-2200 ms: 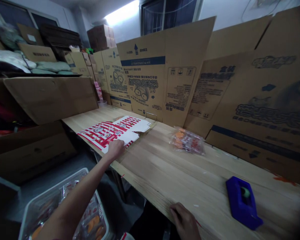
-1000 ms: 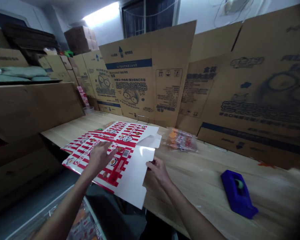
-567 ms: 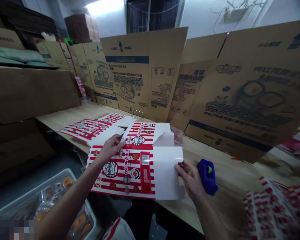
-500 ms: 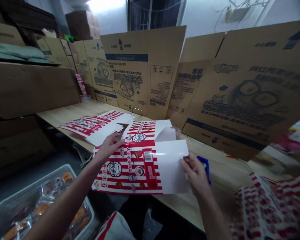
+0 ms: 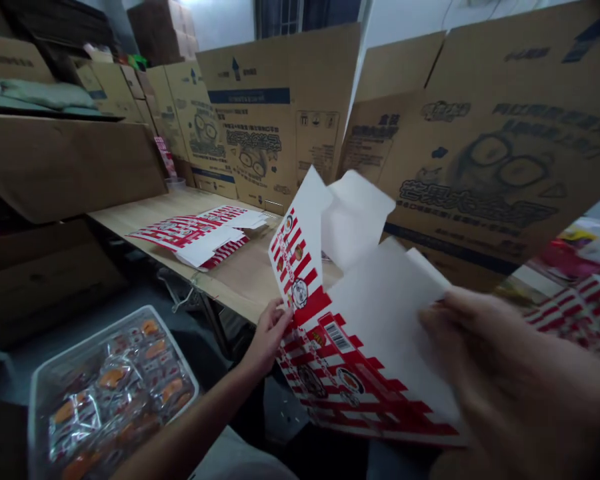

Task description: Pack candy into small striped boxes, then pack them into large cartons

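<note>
Two bare hands hold one red-and-white striped carton blank [image 5: 353, 373] up off the wooden counter [image 5: 260, 290], tilted and partly folded, out past the counter's near edge. Its white flaps [image 5: 355, 217] stick up at the top corner, level with the far side of the counter. The left hand [image 5: 269, 339] grips the blank's left edge, fingers slightly spread and curled around the printed side. The right hand [image 5: 500, 373], large and blurred in the foreground, lies on the blank's white inner face with its fingers pressed together; whether they pinch the card cannot be told. A strip of bare wood lies between the blank and a second striped blank [image 5: 195, 233], flat near the counter's left end. Flattened cardboard boxes [image 5: 260, 127] stand along the back edge. Below the near edge, at lower left, sits a clear plastic tray [image 5: 45, 417] of orange snack packets [image 5: 113, 390]. A stack of striped blanks [image 5: 580, 313] shows at the right edge of the view.
</note>
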Demonstrator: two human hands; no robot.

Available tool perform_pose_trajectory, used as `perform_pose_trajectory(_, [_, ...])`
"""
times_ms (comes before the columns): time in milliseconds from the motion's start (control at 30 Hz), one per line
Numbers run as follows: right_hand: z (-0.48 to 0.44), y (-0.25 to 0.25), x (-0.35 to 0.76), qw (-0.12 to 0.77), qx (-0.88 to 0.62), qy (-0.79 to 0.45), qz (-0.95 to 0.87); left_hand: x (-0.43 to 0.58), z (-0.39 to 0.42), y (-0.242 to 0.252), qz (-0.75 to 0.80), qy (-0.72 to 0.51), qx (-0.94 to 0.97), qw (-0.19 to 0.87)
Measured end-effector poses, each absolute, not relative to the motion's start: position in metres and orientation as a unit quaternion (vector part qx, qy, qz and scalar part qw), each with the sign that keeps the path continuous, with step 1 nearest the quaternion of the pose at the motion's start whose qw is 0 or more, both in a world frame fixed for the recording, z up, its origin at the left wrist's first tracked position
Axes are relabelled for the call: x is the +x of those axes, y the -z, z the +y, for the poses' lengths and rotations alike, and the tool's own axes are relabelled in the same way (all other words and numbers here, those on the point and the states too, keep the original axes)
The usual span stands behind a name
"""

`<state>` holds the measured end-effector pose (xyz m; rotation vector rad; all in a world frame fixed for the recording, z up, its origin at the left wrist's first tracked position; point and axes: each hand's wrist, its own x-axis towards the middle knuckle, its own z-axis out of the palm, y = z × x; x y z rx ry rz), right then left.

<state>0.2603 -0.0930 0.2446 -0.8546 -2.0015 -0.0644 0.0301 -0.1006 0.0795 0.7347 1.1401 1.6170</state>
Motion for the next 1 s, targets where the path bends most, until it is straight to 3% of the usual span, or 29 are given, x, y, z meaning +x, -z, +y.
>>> perform_pose_trajectory(133, [-0.099,-0.215,0.220,0.386,-0.289,0.121,-0.868,-0.014,-0.102,-0.044,0.607,-0.630,0.261,0.407])
perform_pose_trajectory(300, [-0.104,-0.181,0.185,0.320,-0.316,0.096,-0.888,-0.102,-0.068,-0.082,0.607,-0.651,0.310,0.334])
perform_pose_trajectory(500, [-0.119,-0.189,0.153,0.319,-0.250,0.096,-0.909,-0.145,-0.026,-0.140,0.550,-0.513,0.424,0.505])
perform_pose_trajectory(733, [-0.125,-0.185,0.127,0.294,-0.097,0.065,-0.949,-0.132,-0.012,-0.155,0.524,-0.417,0.488,0.560])
perform_pose_trajectory(833, [-0.126,-0.179,0.120,0.281,-0.083,0.054,-0.955,-0.118,-0.011,-0.147,0.573,-0.368,0.515,0.521])
perform_pose_trajectory(1000, [-0.129,-0.177,0.113,0.257,-0.059,0.002,-0.965,-0.086,-0.023,-0.145,0.581,-0.400,0.547,0.451])
